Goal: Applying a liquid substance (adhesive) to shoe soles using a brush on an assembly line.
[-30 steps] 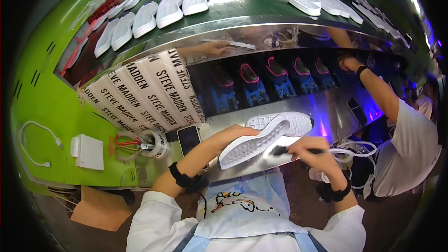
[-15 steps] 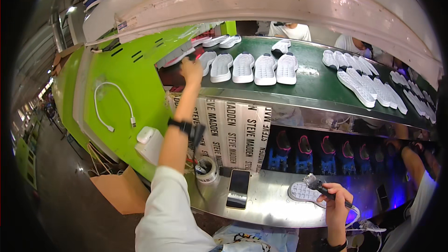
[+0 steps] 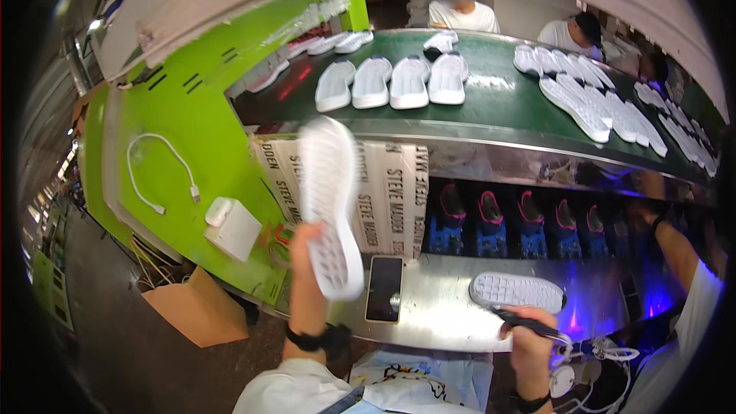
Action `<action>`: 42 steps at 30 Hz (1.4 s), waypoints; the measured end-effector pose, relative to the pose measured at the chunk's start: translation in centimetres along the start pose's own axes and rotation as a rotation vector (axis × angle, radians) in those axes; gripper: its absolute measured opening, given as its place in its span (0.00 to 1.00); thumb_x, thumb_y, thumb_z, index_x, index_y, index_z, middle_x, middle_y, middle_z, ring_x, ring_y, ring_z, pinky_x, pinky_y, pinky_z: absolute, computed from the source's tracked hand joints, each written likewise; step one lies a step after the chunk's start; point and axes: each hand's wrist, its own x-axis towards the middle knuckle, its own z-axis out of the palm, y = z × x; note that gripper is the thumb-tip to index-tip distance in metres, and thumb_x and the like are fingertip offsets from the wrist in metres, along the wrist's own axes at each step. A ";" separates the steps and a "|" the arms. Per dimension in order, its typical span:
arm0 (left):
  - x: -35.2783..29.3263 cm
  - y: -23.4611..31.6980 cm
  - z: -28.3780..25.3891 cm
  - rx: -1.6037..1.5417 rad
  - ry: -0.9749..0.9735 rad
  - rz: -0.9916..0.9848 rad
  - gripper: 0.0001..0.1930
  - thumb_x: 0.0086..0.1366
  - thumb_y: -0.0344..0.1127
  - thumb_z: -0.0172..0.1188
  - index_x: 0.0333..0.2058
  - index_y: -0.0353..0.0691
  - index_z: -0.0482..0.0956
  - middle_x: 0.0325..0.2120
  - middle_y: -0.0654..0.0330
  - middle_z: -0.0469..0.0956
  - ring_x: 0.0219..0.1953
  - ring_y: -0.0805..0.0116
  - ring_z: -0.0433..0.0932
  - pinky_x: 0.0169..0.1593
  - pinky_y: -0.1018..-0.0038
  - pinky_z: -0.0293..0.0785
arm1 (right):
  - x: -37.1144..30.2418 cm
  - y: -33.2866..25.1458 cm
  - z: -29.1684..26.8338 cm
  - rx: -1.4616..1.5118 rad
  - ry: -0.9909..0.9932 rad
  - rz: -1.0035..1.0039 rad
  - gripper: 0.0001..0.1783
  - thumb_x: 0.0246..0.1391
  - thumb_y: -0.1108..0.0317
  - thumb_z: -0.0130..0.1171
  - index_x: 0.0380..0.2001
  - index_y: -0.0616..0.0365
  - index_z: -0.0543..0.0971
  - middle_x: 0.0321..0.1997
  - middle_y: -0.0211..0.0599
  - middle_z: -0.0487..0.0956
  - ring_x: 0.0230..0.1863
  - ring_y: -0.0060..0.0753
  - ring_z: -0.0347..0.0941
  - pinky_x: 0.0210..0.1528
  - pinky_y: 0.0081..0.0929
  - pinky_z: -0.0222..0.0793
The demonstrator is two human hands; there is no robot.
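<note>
My left hand [image 3: 305,249] is closed around a white shoe sole [image 3: 333,207], held upright above the bench, its gridded face showing; motion blurs its upper part. In my right hand [image 3: 530,341] is a black-handled brush [image 3: 525,320] with a pale tube or cord running from it. The brush's head is hard to make out. Just beyond it, another white sole [image 3: 517,292] lies gridded side up on the metal bench [image 3: 437,291]. A row of white soles [image 3: 372,83] stands on the green conveyor belt [image 3: 491,92] beyond.
A phone [image 3: 385,289] lies left of the sole on the bench. Dark shoes with pink collars [image 3: 491,211] stand on a lower shelf. A white box [image 3: 233,230] and cable [image 3: 165,138] rest on the green panel. A co-worker's arm [image 3: 678,253] reaches in at right.
My left hand has taken a sole from the belt's row and drawn it back toward me. My right hand has lowered the brush from over the bench sole to its near side.
</note>
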 end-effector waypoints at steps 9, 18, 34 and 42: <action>-4.7 -21.0 -2.7 -0.413 -0.085 -0.687 0.34 0.69 0.61 0.35 0.63 0.41 0.57 0.54 0.48 0.69 0.46 0.46 0.76 0.48 0.56 0.76 | 0.3 5.7 1.5 -0.814 -0.268 -0.207 0.11 0.51 0.78 0.57 0.40 0.65 0.80 0.40 0.45 0.81 0.39 0.35 0.80 0.43 0.25 0.74; -2.1 -22.4 -1.5 -0.798 -0.166 -0.753 0.35 0.64 0.68 0.40 0.59 0.48 0.62 0.44 0.49 0.70 0.40 0.48 0.73 0.37 0.53 0.76 | -0.4 4.9 1.5 -0.617 -0.449 0.150 0.13 0.50 0.77 0.59 0.41 0.62 0.80 0.39 0.44 0.81 0.40 0.35 0.79 0.46 0.27 0.73; 6.3 -19.5 3.5 0.872 -0.904 -1.310 0.22 0.67 0.49 0.53 0.43 0.32 0.78 0.36 0.59 0.81 0.31 0.78 0.78 0.35 0.83 0.74 | 2.6 0.1 -1.1 -1.080 -0.810 -0.345 0.11 0.43 0.76 0.62 0.33 0.58 0.83 0.37 0.40 0.82 0.44 0.44 0.77 0.44 0.34 0.73; -1.3 -22.1 3.1 -0.431 -0.279 -0.688 0.34 0.68 0.57 0.32 0.66 0.41 0.50 0.65 0.49 0.53 0.64 0.50 0.59 0.66 0.56 0.54 | 1.4 1.1 -1.4 -0.676 -0.266 0.242 0.13 0.47 0.75 0.63 0.40 0.61 0.82 0.35 0.37 0.82 0.38 0.25 0.77 0.44 0.23 0.72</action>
